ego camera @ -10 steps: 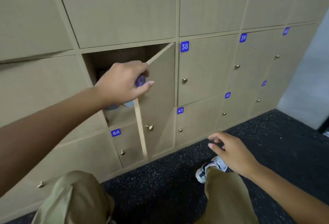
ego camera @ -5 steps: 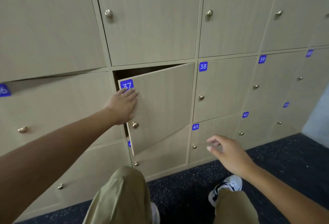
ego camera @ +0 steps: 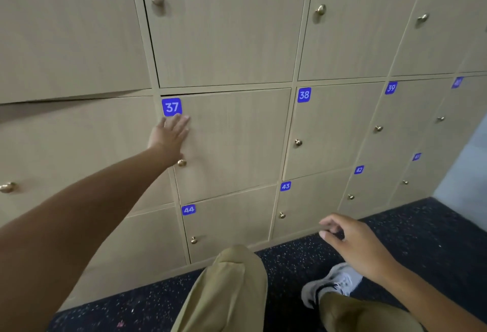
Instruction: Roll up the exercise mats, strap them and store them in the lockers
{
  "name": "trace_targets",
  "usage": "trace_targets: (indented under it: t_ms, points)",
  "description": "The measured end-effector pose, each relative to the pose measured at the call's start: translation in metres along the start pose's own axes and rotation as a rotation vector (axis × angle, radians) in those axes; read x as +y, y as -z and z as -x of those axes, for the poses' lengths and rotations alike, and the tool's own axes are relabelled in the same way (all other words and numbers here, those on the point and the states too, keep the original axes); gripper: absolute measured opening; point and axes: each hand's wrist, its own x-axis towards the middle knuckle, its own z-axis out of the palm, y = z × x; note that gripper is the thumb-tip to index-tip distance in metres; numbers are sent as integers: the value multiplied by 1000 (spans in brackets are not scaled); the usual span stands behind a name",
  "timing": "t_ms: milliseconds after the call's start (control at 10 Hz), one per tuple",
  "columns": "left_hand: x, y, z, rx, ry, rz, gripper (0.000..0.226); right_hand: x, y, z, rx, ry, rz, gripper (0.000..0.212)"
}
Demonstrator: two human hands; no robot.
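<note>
A wall of light wooden lockers fills the view. The door of locker 37 (ego camera: 232, 142) lies flush with its frame, its blue number tag (ego camera: 171, 106) at the top left and a brass knob (ego camera: 181, 162) at its left edge. My left hand (ego camera: 170, 138) presses flat on this door just below the tag, fingers straight. My right hand (ego camera: 350, 240) hovers low over the floor with loosely curled fingers, holding nothing. No mat is visible; the locker's inside is hidden behind the door.
Lockers 38 (ego camera: 329, 131), 43 (ego camera: 311, 205) and 44 (ego camera: 229, 223) surround it with doors shut. The locker door at far left (ego camera: 73, 147) sits slightly ajar. Dark speckled floor (ego camera: 421, 239) runs below. My knee (ego camera: 237, 265) and grey shoe (ego camera: 334, 283) are near the locker base.
The door of locker 37 swung from wide open to fully shut under my left hand, hiding the purple mat inside. The camera view rose and moved closer.
</note>
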Motion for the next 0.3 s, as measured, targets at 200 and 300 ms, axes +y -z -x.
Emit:
trace_targets:
  t_ms: [200, 300]
  points:
    - [2, -1, -15, -58, 41, 47, 93, 10, 8, 4, 10, -47, -32, 13]
    - [13, 4, -15, -43, 34, 103, 85, 21, 4, 3, 18, -79, -61, 12]
